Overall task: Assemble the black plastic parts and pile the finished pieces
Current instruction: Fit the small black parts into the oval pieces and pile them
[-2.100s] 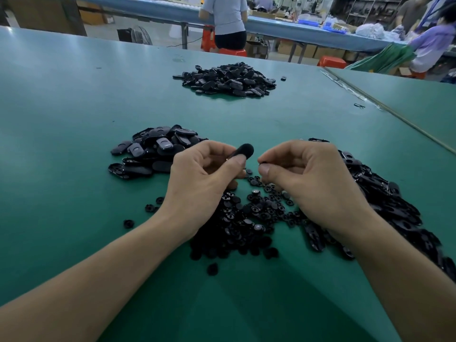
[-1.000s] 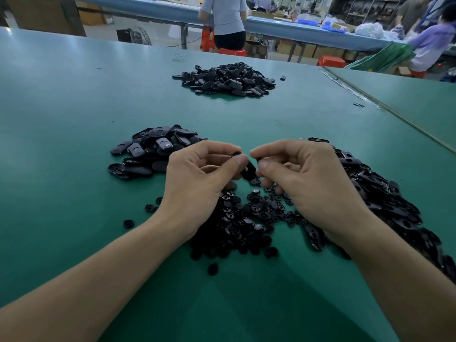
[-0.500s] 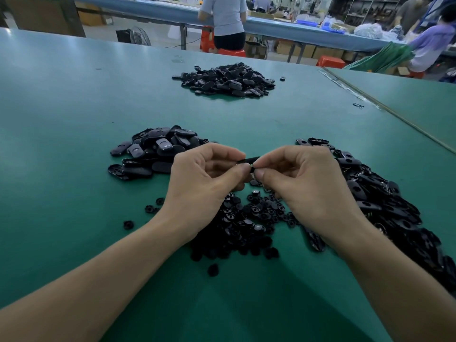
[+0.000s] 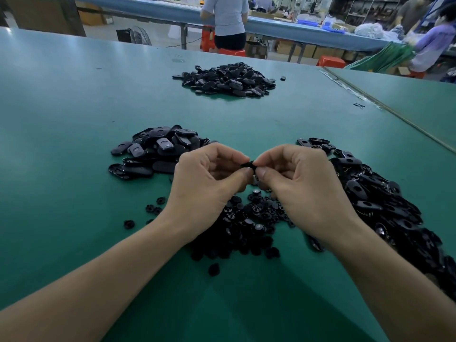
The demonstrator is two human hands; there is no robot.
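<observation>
My left hand (image 4: pixel 207 183) and my right hand (image 4: pixel 301 186) meet above the green table (image 4: pixel 61 114), both pinching one small black plastic part (image 4: pixel 247 165) between thumbs and forefingers. Most of the part is hidden by my fingertips. Under my hands lies a heap of small round black pieces (image 4: pixel 246 223). A pile of oval black shells (image 4: pixel 155 151) sits just left of my left hand. A long heap of oval black parts (image 4: pixel 385 203) runs along my right forearm.
A third pile of black pieces (image 4: pixel 227 80) lies farther back on the table. A few loose round pieces (image 4: pixel 153 208) are scattered by my left wrist. A seam (image 4: pixel 385 109) joins another table on the right. People work at a bench (image 4: pixel 283 28) behind.
My hands have closed together. The oval part held up in my left fingers two seconds ago came down, and both hands now pinch it edge-on between them.
</observation>
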